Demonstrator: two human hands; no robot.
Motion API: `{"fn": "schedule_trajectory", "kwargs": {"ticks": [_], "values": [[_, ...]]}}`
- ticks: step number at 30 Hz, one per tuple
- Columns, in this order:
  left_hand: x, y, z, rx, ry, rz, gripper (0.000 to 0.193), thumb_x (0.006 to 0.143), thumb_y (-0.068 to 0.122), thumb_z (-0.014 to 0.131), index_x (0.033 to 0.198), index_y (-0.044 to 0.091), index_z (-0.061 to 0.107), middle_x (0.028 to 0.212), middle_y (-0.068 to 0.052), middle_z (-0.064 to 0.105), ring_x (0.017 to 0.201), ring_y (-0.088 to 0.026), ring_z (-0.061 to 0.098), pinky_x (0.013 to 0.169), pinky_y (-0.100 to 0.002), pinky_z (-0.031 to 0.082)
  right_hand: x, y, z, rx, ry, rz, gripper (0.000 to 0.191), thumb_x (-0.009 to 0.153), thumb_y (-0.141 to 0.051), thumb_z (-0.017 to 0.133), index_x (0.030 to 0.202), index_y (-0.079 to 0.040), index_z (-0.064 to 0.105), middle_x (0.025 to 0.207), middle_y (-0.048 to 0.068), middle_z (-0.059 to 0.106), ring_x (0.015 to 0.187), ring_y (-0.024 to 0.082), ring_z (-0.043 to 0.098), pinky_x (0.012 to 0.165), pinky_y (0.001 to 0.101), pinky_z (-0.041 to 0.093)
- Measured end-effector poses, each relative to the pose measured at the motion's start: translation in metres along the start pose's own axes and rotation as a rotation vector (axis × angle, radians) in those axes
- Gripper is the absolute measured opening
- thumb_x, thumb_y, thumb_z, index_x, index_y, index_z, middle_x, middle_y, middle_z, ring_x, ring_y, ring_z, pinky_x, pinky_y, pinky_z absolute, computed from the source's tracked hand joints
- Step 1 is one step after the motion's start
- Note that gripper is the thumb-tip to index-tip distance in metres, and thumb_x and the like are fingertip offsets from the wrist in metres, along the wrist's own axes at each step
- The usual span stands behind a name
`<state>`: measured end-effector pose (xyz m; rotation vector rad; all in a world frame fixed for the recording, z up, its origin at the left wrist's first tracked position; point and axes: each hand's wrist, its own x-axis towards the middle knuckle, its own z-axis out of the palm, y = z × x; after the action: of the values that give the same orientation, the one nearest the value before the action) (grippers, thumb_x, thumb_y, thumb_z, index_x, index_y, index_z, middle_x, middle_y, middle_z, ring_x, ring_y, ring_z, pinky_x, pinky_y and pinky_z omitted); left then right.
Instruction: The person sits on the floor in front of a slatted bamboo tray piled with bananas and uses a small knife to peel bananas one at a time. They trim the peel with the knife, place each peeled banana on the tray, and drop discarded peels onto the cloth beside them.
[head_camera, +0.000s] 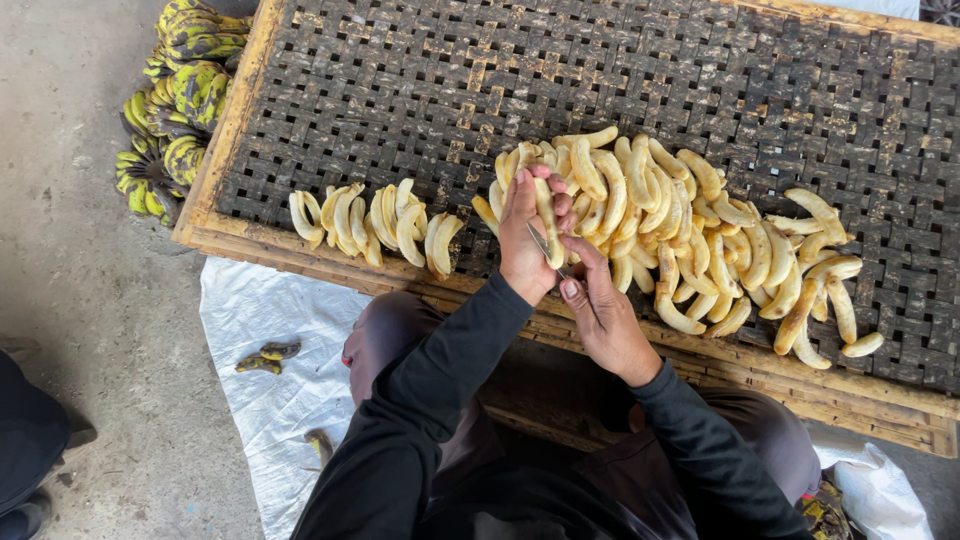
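Peeled bananas heaped on woven rack; small sliced row laid out. Left hand grips one banana, right hand clamps knife; most look uncut

Head view, steeply downward, close.

The tray is a dark brown-black lattice weave in a pale wooden frame. On it, the peeled bananas are creamy yellow, as is the row at its near-left edge. Off the tray's left corner, the bunches are yellow-green blotched with black. Below the tray, the sheet is white, the peels on it mottled dark yellow, the sleeves black, the floor grey.
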<state>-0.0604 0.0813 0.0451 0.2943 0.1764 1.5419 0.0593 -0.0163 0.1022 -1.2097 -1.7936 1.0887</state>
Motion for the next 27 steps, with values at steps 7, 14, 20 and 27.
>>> {"fn": "schedule_trajectory", "kwargs": {"ticks": [7, 14, 20, 27], "values": [[-0.008, -0.003, -0.004, -0.091, 0.047, -0.162, 0.028, 0.115, 0.033, 0.043, 0.108, 0.009, 0.055, 0.110, -0.014, 0.069, 0.130, -0.035, 0.062, 0.116, -0.048, 0.046, 0.002, -0.001, -0.005, -0.182, 0.035, 0.048, 0.047, 0.108, -0.023, 0.050, 0.151, -0.016, 0.034, 0.088, 0.012, 0.065, 0.077, 0.020, 0.068, 0.075, 0.0349, 0.055], [-0.019, -0.013, -0.005, 0.008, 0.136, -0.343, 0.030, 0.115, 0.030, 0.038, 0.103, 0.008, 0.054, 0.123, -0.021, 0.068, 0.126, -0.031, 0.060, 0.116, -0.043, 0.045, 0.010, 0.004, -0.015, -0.161, 0.044, 0.069, 0.043, 0.108, -0.021, 0.050, 0.147, -0.015, 0.034, 0.103, 0.016, 0.069, 0.091, 0.029, 0.075, 0.080, 0.0382, 0.058], [-0.026, -0.017, -0.013, -0.123, 0.141, -0.453, 0.019, 0.114, 0.013, 0.038, 0.102, 0.009, 0.052, 0.136, -0.021, 0.064, 0.127, -0.026, 0.057, 0.115, -0.040, 0.045, 0.012, 0.010, -0.016, -0.268, 0.106, -0.082, 0.037, 0.108, -0.015, 0.054, 0.141, -0.013, 0.038, 0.119, 0.018, 0.069, 0.102, 0.034, 0.074, 0.081, 0.0400, 0.057], [-0.042, -0.024, -0.017, -0.229, 0.239, -0.465, 0.024, 0.114, 0.020, 0.033, 0.107, 0.009, 0.053, 0.143, -0.017, 0.064, 0.136, -0.027, 0.055, 0.119, -0.040, 0.044, 0.010, 0.016, -0.017, -0.641, 0.067, -0.058, 0.036, 0.104, -0.015, 0.058, 0.137, -0.018, 0.046, 0.109, 0.017, 0.069, 0.087, 0.038, 0.071, 0.068, 0.0458, 0.055]]}}
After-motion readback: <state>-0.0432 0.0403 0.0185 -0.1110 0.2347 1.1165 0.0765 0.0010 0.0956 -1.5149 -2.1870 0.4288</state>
